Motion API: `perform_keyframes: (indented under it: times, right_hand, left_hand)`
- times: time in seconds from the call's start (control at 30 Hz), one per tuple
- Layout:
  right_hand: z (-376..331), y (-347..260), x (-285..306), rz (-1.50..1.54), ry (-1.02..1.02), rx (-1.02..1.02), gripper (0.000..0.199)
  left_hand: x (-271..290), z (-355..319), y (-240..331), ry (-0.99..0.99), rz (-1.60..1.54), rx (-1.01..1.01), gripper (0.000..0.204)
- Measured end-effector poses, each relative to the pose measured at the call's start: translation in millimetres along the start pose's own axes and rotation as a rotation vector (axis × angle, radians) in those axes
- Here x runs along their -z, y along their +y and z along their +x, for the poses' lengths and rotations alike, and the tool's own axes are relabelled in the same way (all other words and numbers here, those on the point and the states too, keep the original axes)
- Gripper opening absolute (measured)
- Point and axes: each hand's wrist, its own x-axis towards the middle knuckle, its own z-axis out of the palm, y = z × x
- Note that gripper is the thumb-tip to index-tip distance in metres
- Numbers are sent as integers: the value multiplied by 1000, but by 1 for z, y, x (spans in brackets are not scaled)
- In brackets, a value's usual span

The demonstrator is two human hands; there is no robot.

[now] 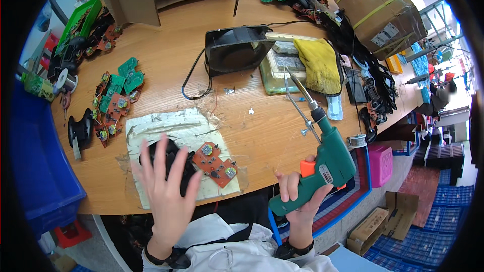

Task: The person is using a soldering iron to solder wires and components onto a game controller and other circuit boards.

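My right hand [300, 199] is wrapped round the grip of a green soldering gun [330, 158] with an orange trigger. Its metal tip points up and away, close to a tray with a yellow cloth [320, 63]. My left hand [169, 184] hovers with fingers spread over a black part [184, 171], which it partly hides. Beside that part, an orange circuit board [216, 163] with two round components lies on a worn white pad [143, 128]. Whether the fingers touch the black part cannot be made out.
A black fan [237, 53] stands mid-table with its cable. Several green and orange boards [118, 90] lie on the left, near a black spool [80, 128] and a blue bin [40, 161]. Cardboard boxes [380, 15] and black cables [375, 78] line the back and right.
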Motion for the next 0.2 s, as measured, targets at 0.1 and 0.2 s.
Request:
perform_keyframes:
  times: [0.1, 0.2]
  right_hand:
    - [0, 4, -2, 50, -5, -36, 67]
    - [-1, 7, -3, 91, -7, -34, 67]
  left_hand:
    - [-3, -6, 16, -262, -808, -195, 43]
    - [-8, -8, 45, -693, -1188, -85, 40]
